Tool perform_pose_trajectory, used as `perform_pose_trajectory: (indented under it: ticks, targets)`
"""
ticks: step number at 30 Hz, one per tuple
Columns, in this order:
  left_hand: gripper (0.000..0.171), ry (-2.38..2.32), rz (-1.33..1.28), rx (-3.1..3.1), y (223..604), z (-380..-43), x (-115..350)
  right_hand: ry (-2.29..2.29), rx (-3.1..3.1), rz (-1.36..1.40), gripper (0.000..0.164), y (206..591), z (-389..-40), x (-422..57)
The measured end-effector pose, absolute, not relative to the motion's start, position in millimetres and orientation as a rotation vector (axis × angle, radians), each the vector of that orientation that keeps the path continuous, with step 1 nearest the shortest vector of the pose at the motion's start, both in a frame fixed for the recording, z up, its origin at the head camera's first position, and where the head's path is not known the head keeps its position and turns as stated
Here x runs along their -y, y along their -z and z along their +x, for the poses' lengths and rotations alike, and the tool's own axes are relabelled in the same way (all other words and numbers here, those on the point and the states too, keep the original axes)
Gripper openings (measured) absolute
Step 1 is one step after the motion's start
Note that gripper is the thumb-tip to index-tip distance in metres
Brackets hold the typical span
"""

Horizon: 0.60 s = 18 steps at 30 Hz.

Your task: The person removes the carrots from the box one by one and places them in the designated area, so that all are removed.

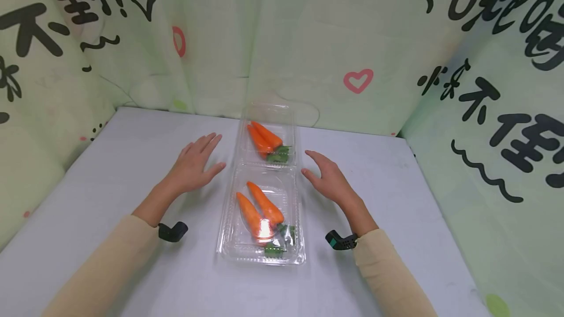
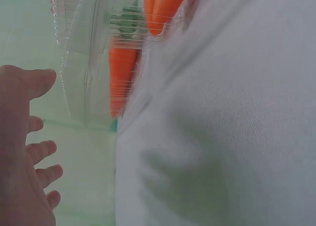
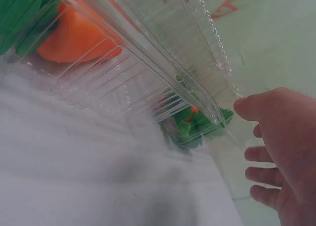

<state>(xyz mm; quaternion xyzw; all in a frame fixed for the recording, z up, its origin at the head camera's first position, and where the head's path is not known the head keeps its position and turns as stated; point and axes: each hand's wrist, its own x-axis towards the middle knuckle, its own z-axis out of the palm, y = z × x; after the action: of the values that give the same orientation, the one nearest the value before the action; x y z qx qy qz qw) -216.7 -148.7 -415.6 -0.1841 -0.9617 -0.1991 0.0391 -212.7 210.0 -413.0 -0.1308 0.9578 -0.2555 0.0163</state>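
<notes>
A clear plastic box (image 1: 226, 238) stands mid-table with two orange carrots (image 1: 260, 212) with green tops inside. Directly beyond it is another clear plastic section (image 1: 243, 153), where two more carrots (image 1: 266, 138) show; I cannot tell whether this is a lid or a second box. My left hand (image 1: 194, 164) hovers left of the plastic, fingers extended and thumb apart, touching nothing. On the other side my right hand (image 1: 327, 176) is held with loosely bent fingers, near the plastic's right edge and holding nothing. Ridged box walls (image 3: 98, 63) show close up in the right wrist view.
The white table (image 1: 379, 194) carries the plastic. Pale green curtains (image 1: 308, 38) with black lettering and pink hearts surround the back and both sides. A dark wrist device (image 1: 173, 232) sits on the left wrist, another device (image 1: 341, 240) on the right.
</notes>
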Motion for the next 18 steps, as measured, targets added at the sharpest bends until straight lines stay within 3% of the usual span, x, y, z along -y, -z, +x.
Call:
perform_pose_trajectory:
  ticks: [18]
  targets:
    - [0.077,0.765,-0.562,2.988,417.9,-220.8,140.8,0.826,-2.965,-0.393,0.057,415.1,-216.0,-208.1]
